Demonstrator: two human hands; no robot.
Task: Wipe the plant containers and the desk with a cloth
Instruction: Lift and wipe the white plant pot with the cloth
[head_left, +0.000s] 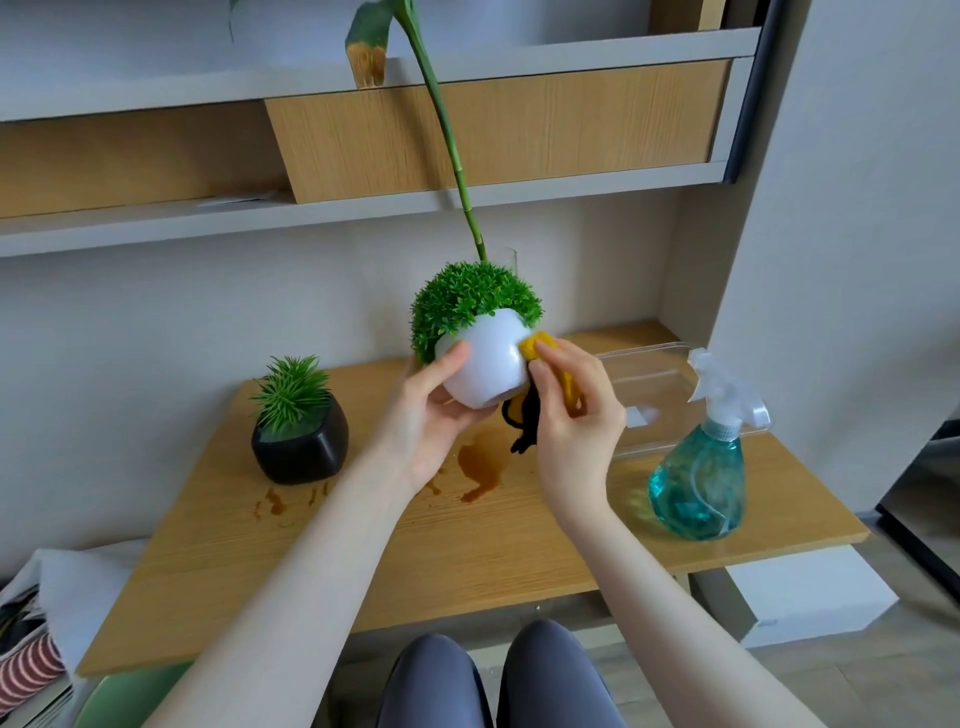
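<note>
My left hand (423, 415) holds a white round pot (485, 364) with a bushy green plant, lifted above the wooden desk (363, 551) and tilted away from me. My right hand (571, 421) presses a yellow cloth (540, 345) against the pot's right side; black cloth or cord hangs beneath it. A black pot (301, 447) with a spiky green plant stands on the desk at the left. Brown liquid stains (480, 467) lie on the desk under my hands and in front of the black pot.
A teal spray bottle (701, 467) stands at the desk's right. Behind it lies a clear plastic tray (649, 374). A tall green stem (452, 156) rises from a glass vase behind the white pot. Shelves run above; my knees show below the desk edge.
</note>
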